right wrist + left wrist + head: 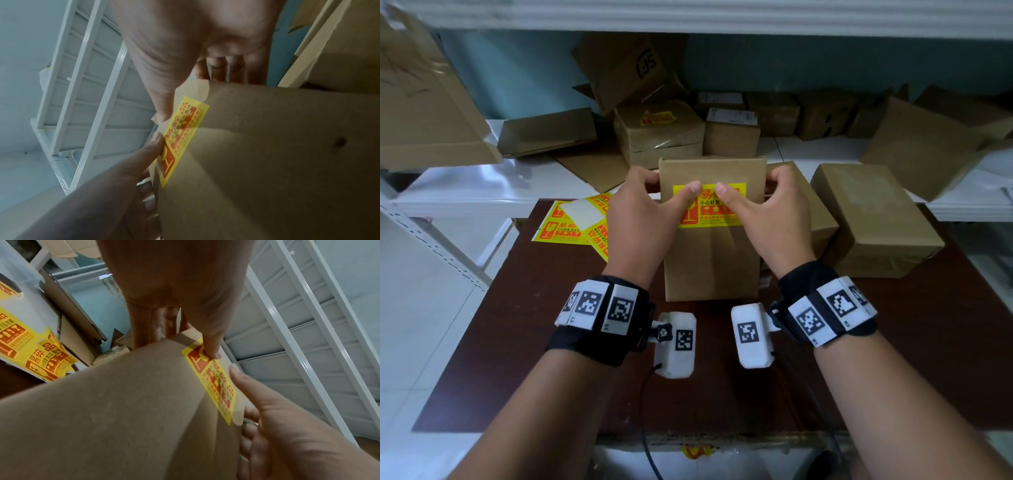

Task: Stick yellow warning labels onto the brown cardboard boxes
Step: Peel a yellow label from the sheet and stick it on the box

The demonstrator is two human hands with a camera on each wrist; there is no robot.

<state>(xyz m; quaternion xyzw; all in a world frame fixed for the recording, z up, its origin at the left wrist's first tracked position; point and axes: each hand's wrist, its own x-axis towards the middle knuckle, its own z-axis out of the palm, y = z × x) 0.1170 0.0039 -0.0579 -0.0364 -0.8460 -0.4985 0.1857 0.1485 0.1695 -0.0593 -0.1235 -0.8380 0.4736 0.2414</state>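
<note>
A brown cardboard box (712, 260) stands upright in the middle of the dark table (544, 342). A yellow warning label (709, 214) lies across its upper front. My left hand (643, 209) grips the box's left edge, fingers behind and thumb on the label. My right hand (770, 209) grips the right edge the same way. In the left wrist view the left thumb (211, 347) rests on the label (216, 382). In the right wrist view the right thumb (162, 107) touches the label (185, 133) on the box (267, 154).
Sheets of yellow labels (571, 222) lie on the table's far left. Two more brown boxes (873, 219) sit right of the held one. A white shelf (482, 192) behind carries several boxes, one (659, 133) with a yellow label, and flattened cardboard (424, 102).
</note>
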